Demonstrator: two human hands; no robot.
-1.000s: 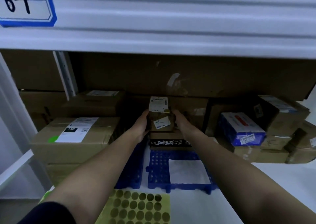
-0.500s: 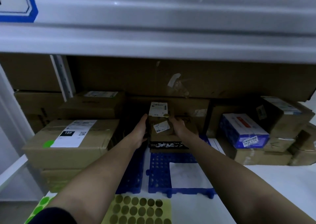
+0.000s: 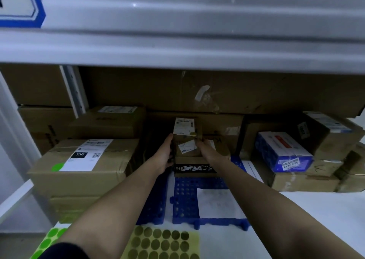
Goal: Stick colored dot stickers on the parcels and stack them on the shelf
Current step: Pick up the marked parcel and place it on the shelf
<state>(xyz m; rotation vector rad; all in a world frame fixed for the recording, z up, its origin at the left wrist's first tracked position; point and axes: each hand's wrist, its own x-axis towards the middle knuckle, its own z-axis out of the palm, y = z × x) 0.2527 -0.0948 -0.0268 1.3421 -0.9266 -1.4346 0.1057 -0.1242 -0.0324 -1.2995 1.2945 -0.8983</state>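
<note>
A small brown parcel with a white label on top and a yellow dot sticker at the label's corner stands on a box with a black-and-white band, deep in the shelf. My left hand lies flat against the parcel's left side, fingers straight. My right hand touches its right front edge with its fingertips. A sheet of yellow dot stickers lies at the near edge, with a sheet of green dot stickers to its left.
A large carton bearing a green dot and a 15H label sits on the left. On the right, a blue box tops stacked cartons. Blue perforated mats with a white paper lie ahead. The shelf beam hangs overhead.
The parcel stays on the banded box. My right hand has slid from the parcel's side toward its front right edge, and my view has shifted slightly.
</note>
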